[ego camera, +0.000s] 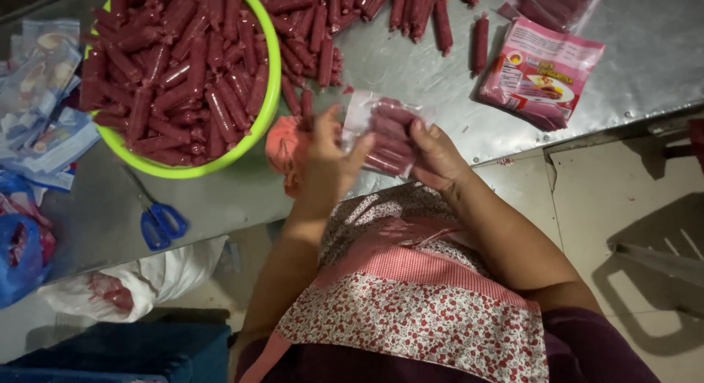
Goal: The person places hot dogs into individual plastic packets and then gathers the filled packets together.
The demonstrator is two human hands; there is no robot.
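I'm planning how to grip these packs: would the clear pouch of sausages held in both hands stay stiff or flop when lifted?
The clear pouch likely flops somewhat: its thin film wrinkles between the left hand and right hand. The sausages inside lie side by side, so it probably stiffens along their length. The glossy film may be slippery.

Green bowl top beyond frame edge.

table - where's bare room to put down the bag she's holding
Bare metal table lies between the loose sausages and the pink packets, and near the front edge right of the blue scissors. The left side is crowded: green basin, then clear bags. Both hands, left and right, hold the bag.
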